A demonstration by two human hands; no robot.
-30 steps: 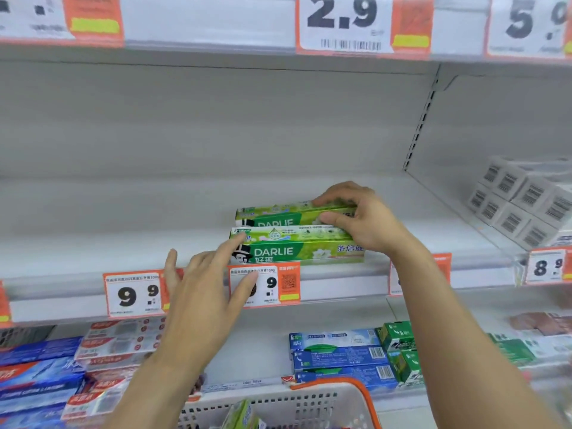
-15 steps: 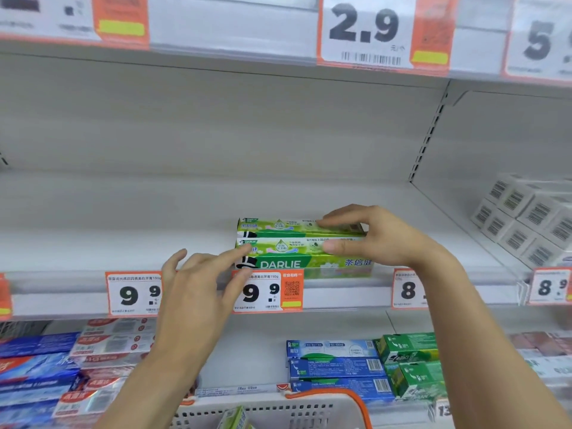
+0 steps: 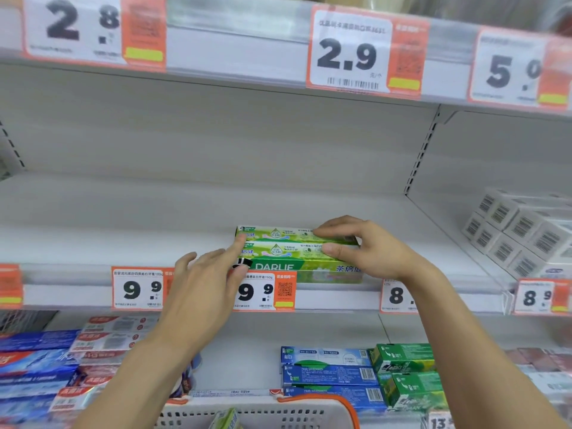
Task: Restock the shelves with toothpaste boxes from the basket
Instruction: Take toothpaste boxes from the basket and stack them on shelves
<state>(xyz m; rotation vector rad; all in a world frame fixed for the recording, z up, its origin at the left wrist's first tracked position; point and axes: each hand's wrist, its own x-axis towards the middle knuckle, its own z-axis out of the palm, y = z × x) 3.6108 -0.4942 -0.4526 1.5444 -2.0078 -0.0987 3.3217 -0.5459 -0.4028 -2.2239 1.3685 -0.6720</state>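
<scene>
Hands are squaring boxes (image 3: 288, 252): right (image 3: 368, 250) pinching their end, left (image 3: 198, 292) open-fingered, should press evenly opposite.

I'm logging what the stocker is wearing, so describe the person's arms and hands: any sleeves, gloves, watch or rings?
Both forearms are bare up to the frame edge, with no sleeves in view. The left hand and right hand are ungloved; no watch, bracelet or rings show on the wrists or fingers.
</scene>
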